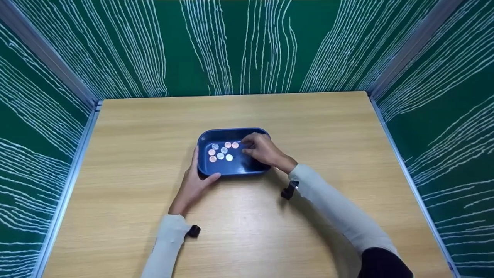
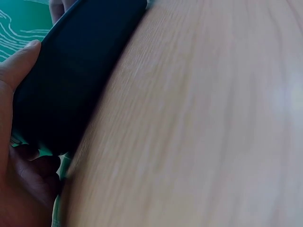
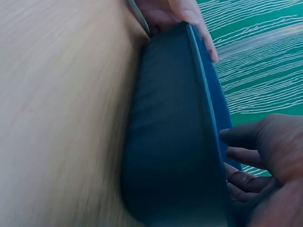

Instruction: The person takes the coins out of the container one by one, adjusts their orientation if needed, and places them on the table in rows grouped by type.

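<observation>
A dark blue rectangular tray (image 1: 247,170) sits on the table, with several copper-coloured and silver-coloured coins (image 1: 220,155) lying flat on the left part of its floor. My left hand (image 1: 195,185) grips the tray's near-left corner, thumb over the front rim and fingers along the left side. In the left wrist view the left thumb (image 2: 26,59) rests at the rim and the other fingers curl against the wall. My right hand (image 1: 262,148) reaches over the tray's right part, thumb and fingertips apart, beside the coins. The wall hides its fingertips in the right wrist view (image 3: 279,161).
The light wooden table (image 1: 146,154) extends around the tray. Green panels (image 1: 262,46) with white wavy lines enclose it at the back and both sides, joined by grey metal edges (image 1: 409,154). Small black devices (image 1: 194,231) sit at both wrists.
</observation>
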Demonstrator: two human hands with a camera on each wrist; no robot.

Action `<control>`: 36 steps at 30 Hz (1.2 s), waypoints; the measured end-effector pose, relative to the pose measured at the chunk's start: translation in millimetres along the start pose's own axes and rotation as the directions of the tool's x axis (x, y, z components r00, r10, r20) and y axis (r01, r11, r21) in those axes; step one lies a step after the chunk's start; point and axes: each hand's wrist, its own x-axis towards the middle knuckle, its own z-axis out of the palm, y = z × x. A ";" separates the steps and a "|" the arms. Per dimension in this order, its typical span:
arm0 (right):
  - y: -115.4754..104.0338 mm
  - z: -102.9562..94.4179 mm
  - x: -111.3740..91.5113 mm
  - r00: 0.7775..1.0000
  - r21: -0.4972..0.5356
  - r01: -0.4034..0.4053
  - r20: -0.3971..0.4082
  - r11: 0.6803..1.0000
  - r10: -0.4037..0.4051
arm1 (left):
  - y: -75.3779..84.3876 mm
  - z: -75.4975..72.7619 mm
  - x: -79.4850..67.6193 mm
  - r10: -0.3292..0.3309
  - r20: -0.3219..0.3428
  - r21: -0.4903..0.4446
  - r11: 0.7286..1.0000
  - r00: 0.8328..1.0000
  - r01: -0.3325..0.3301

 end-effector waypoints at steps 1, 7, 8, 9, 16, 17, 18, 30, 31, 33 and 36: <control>-0.2 2.0 3.1 1.000 -0.017 0.003 0.005 1.000 -0.003 | 0.0 -0.7 -0.8 -0.004 0.001 -0.002 1.000 1.000 0.004; 2.3 15.2 18.0 1.000 -0.070 -0.004 -0.001 0.998 0.004 | 0.2 -2.7 -3.2 -0.013 0.000 -0.014 1.000 1.000 0.013; 3.0 16.7 19.4 1.000 -0.065 -0.017 -0.004 0.998 0.016 | 0.1 -2.4 -3.2 -0.013 0.002 -0.013 1.000 1.000 0.013; 3.9 18.1 20.6 1.000 -0.057 -0.030 -0.006 0.998 0.030 | -0.1 -2.1 -3.2 -0.013 0.004 -0.011 1.000 1.000 0.013; 10.4 26.0 23.6 0.996 -0.044 -0.083 -0.031 0.996 0.081 | -1.1 0.6 -3.0 -0.013 0.012 0.004 1.000 1.000 0.013; 11.1 27.4 23.9 0.996 -0.048 -0.083 -0.034 0.995 0.081 | -1.1 0.5 -3.1 -0.015 0.012 0.004 1.000 1.000 0.015; 12.2 29.1 24.3 0.996 -0.051 -0.082 -0.039 0.995 0.080 | -1.0 0.3 -3.2 -0.019 0.013 0.006 1.000 1.000 0.019; 13.2 35.3 31.7 0.987 -0.090 -0.140 -0.091 0.986 0.132 | -1.3 -0.1 -1.6 -0.005 0.015 -0.021 1.000 1.000 0.005; 12.8 35.0 32.3 0.987 -0.098 -0.142 -0.087 0.985 0.134 | -1.5 -0.1 -1.7 -0.006 0.014 -0.021 1.000 1.000 0.006; 11.5 34.4 33.0 0.988 -0.115 -0.145 -0.073 0.983 0.137 | -1.7 -0.3 -1.7 -0.011 0.011 -0.021 1.000 1.000 0.011; 9.0 33.3 32.1 0.987 -0.124 -0.158 -0.044 0.980 0.153 | -1.7 -0.6 -1.4 -0.019 0.012 -0.021 1.000 1.000 0.019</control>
